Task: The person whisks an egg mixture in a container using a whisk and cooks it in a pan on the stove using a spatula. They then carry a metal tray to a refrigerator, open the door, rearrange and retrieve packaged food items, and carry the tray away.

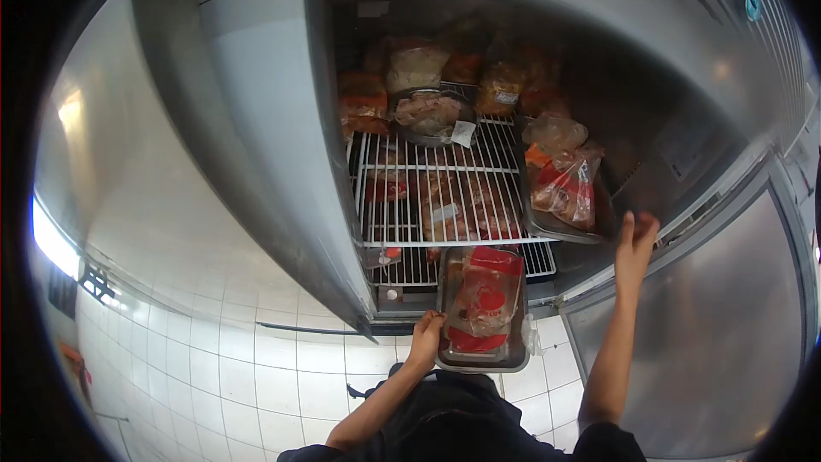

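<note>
My left hand (425,340) is closed on the left rim of a metal tray (486,359), which I hold at waist height before the open fridge. In that tray lies a clear plastic bag with red printing (490,299); its contents are hard to make out. My right hand (637,244) is raised in the air at the fridge's right side, fingers apart and holding nothing. Nearest to it is a second tray (569,231) on the upper wire shelf, bearing a bag of orange-red food (564,188) and a clear bag (554,133).
A wire shelf (445,241) holds a round metal bowl of pale meat (432,115) with a white label, and several food bags behind it. More bagged meat shows on the rack below. The steel fridge door (693,316) stands open at right, above white floor tiles (321,364).
</note>
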`<state>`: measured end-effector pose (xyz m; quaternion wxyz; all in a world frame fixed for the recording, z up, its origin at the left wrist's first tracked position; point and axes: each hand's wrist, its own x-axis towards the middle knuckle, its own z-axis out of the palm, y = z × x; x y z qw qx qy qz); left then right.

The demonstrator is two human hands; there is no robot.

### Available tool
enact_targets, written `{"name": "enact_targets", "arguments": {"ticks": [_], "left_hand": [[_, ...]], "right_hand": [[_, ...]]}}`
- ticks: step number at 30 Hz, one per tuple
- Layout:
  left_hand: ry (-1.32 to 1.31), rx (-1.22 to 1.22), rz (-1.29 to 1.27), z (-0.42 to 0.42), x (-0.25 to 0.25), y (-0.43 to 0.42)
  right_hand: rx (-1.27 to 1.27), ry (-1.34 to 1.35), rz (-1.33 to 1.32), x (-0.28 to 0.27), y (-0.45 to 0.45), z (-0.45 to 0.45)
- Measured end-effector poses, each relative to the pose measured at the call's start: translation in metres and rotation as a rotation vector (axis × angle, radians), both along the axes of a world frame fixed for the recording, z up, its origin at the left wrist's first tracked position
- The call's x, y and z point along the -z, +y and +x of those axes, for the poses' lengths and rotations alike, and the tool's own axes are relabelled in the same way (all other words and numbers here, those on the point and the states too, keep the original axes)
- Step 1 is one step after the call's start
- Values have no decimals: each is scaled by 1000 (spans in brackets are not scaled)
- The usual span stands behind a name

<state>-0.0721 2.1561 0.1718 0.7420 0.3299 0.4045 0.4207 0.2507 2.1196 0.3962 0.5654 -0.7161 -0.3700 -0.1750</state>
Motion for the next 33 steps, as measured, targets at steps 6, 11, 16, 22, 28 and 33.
{"name": "enact_targets", "arguments": {"ticks": [6,11,16,22,28,33], "left_hand": [[10,7,-32,2,5,4],[-1,-77,-25,4,-3,-1],[0,-173,-10,21,13,-20],[-17,-275,-40,44,-3,-30],[-21,-326,-21,54,-1,-29],[-96,-319,-66,50,6,-24]], "right_hand": [[-285,-343,-234,-83,119,32],[-302,-610,-796,-125,309,114],[-314,-706,-1153,-132,393,139],[-373,-673,-1213,-132,399,140],[-440,-649,-1182,-128,381,140],[-476,-611,-1155,-123,364,141]]}}
